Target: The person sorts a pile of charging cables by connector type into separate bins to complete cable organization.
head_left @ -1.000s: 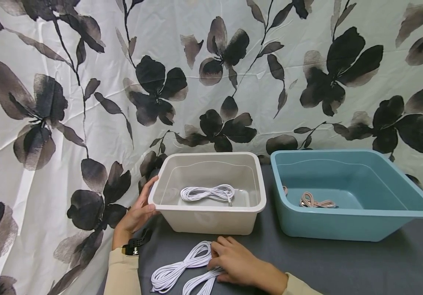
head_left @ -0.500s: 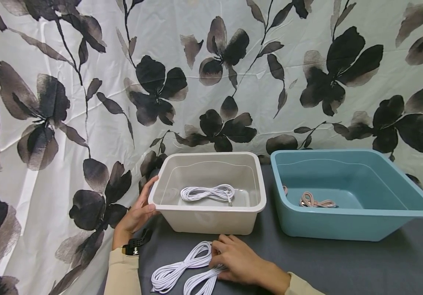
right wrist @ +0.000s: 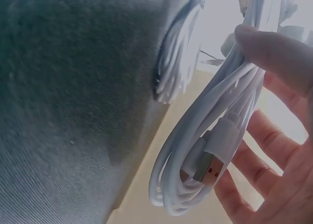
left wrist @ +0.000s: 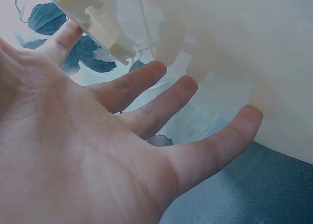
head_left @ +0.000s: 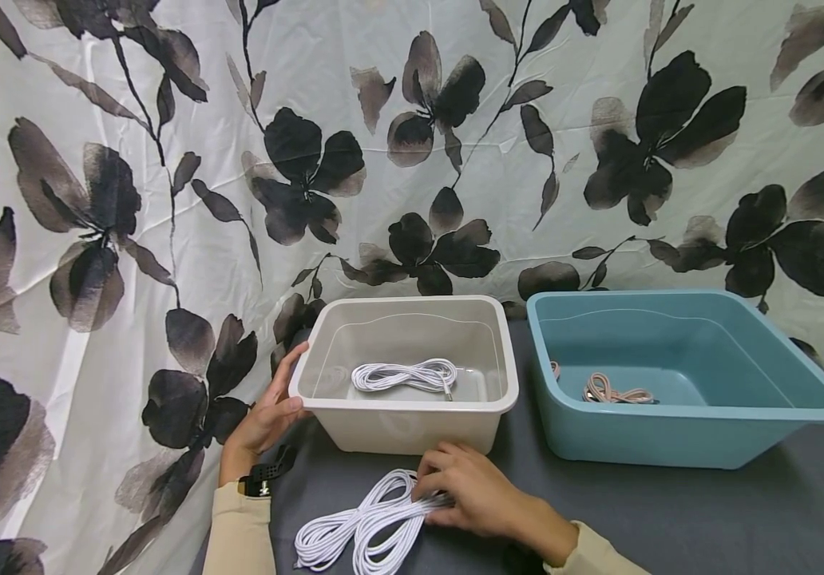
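My left hand [head_left: 266,427] rests against the left side of a cream plastic bin [head_left: 412,431]. In the left wrist view its fingers [left wrist: 146,119] are spread, tips at the bin's wall. My right hand [head_left: 473,495] pinches a coiled white USB cable [right wrist: 205,136] between thumb and fingers, in front of the cream bin. The right wrist view shows a metal USB plug [right wrist: 209,169] within the loops. A second white cable bundle [head_left: 326,537] lies on the grey cloth, partly overlapped by the held coil in the head view. Inside the cream bin lies another coiled white cable [head_left: 405,375].
To the right of the cream bin stands a larger blue bin [head_left: 671,435]. A coiled pinkish cable [head_left: 616,391] lies in it, with another pinkish bit at its left wall. Behind both bins hangs a floral curtain [head_left: 527,192]. Grey cloth [head_left: 671,511] covers the table.
My right hand has risen slightly toward the cream bin, bringing the pinched white cable up and away from the front edge. The left hand and both bins have stayed in place.
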A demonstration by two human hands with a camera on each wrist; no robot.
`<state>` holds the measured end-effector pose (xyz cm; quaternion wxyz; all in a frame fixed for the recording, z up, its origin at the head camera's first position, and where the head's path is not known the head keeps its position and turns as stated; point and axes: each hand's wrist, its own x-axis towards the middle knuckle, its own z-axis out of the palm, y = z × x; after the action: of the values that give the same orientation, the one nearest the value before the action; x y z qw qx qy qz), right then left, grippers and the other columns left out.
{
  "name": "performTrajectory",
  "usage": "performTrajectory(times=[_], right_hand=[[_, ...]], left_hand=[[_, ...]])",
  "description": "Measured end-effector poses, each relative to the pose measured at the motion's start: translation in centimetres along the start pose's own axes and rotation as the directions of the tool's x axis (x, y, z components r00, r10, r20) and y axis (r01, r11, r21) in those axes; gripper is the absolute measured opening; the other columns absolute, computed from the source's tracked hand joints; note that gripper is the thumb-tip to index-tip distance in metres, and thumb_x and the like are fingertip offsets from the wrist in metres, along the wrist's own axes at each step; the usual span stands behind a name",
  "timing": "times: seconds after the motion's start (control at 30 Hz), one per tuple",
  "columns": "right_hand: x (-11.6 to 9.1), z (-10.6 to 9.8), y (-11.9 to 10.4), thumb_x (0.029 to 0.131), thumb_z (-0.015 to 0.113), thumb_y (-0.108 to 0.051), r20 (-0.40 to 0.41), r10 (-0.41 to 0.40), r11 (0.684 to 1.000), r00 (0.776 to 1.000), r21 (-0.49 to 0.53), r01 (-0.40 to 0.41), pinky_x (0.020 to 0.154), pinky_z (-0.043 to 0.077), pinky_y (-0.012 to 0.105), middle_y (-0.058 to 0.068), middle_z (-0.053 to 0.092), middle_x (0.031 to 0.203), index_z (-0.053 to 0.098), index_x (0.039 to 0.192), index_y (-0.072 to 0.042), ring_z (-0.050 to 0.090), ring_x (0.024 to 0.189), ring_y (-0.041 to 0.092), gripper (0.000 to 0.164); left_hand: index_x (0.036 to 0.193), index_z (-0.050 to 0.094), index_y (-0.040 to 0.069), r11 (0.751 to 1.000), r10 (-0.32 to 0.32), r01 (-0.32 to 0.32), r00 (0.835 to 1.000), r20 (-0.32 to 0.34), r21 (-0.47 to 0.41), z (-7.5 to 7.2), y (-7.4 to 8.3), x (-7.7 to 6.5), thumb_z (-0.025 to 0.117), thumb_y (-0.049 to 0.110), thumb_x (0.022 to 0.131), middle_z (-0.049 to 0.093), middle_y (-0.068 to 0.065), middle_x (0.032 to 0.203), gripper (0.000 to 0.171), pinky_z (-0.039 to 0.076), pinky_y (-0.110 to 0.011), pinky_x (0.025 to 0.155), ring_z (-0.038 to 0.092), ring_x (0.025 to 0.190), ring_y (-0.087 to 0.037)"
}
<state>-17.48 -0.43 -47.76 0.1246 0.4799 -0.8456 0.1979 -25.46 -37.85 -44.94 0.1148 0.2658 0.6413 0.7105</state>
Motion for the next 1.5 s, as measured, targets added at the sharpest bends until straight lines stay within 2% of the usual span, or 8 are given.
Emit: performTrajectory(times=[0.2,0.47,0.77,1.03,1.13,1.3,1.5], right_hand=[[0.0,-0.5,0.2,0.073,0.09,-0.032,-0.051,0.023,0.991,0.998,0.133,-0.016,0.089,0.047,0.029,-0.017,0.064,0.101,0.079,0.1,-0.033,0.055,0.098,0.003,0.029],[0.1,-0.9,0.5,0.073,0.091,-0.027,-0.082,0.027,0.953,0.996,0.303,-0.001,0.086,0.046,0.021,-0.015,0.066,0.102,0.079,0.1,-0.03,0.055,0.098,0.002,0.029],[0.3,-1.9,0.6,0.078,0.089,-0.022,-0.078,0.024,0.876,0.997,0.483,0.016,0.088,0.046,0.021,-0.013,0.067,0.103,0.078,0.103,-0.028,0.056,0.101,0.004,0.027],[0.6,-3.2,0.5,0.082,0.086,-0.022,-0.111,0.009,0.817,0.994,0.574,0.057,0.089,0.049,0.024,-0.007,0.071,0.106,0.078,0.104,-0.023,0.061,0.102,0.009,0.024],[0.6,-3.6,0.4,0.083,0.086,-0.021,-0.103,0.012,0.8,0.995,0.598,0.053,0.089,0.049,0.025,-0.006,0.072,0.109,0.078,0.106,-0.022,0.063,0.104,0.009,0.024],[0.7,-4.0,0.3,0.083,0.086,-0.02,-0.133,-0.02,0.809,0.991,0.581,0.094,0.086,0.05,0.025,-0.004,0.073,0.107,0.077,0.107,-0.021,0.064,0.102,0.01,0.025],[0.8,-5.1,-0.5,0.081,0.087,-0.018,-0.151,-0.015,0.83,0.988,0.55,0.096,0.083,0.051,0.022,-0.01,0.073,0.103,0.078,0.106,-0.025,0.064,0.097,0.006,0.027]], left_hand=[[0.165,0.002,0.028,1.0,-0.005,0.005,1.0,0.001,-0.002,-0.1,0.0,0.1,0.058,0.014,0.096,0.003,-0.016,0.164,0.09,0.051,-0.044,0.099,0.044,0.137,-0.025],[0.165,0.002,0.029,1.0,-0.015,0.016,1.0,-0.008,0.007,-0.3,0.0,0.1,0.059,0.015,0.096,0.004,-0.017,0.165,0.09,0.049,-0.05,0.099,0.042,0.138,-0.033],[0.165,0.002,0.028,1.0,-0.015,0.015,1.0,-0.009,-0.001,-0.4,-0.1,0.1,0.06,0.015,0.096,0.003,-0.017,0.165,0.091,0.051,-0.045,0.098,0.041,0.138,-0.034],[0.165,0.002,0.028,1.0,-0.012,0.012,1.0,-0.009,0.002,-0.4,-0.1,0.2,0.06,0.016,0.096,0.003,-0.016,0.166,0.091,0.051,-0.045,0.098,0.041,0.139,-0.034],[0.165,0.002,0.028,1.0,-0.008,0.008,1.0,-0.008,-0.001,-0.4,-0.2,0.2,0.059,0.015,0.096,0.003,-0.016,0.165,0.09,0.051,-0.045,0.098,0.043,0.137,-0.03],[0.165,0.002,0.028,1.0,-0.002,0.002,1.0,-0.001,-0.006,-0.3,-0.2,0.1,0.058,0.014,0.097,0.004,-0.017,0.164,0.089,0.051,-0.044,0.098,0.048,0.132,-0.02],[0.165,0.002,0.027,1.0,-0.002,0.002,1.0,-0.003,0.002,-0.2,-0.2,0.1,0.059,0.015,0.097,0.003,-0.018,0.164,0.09,0.051,-0.044,0.098,0.047,0.134,-0.02]])
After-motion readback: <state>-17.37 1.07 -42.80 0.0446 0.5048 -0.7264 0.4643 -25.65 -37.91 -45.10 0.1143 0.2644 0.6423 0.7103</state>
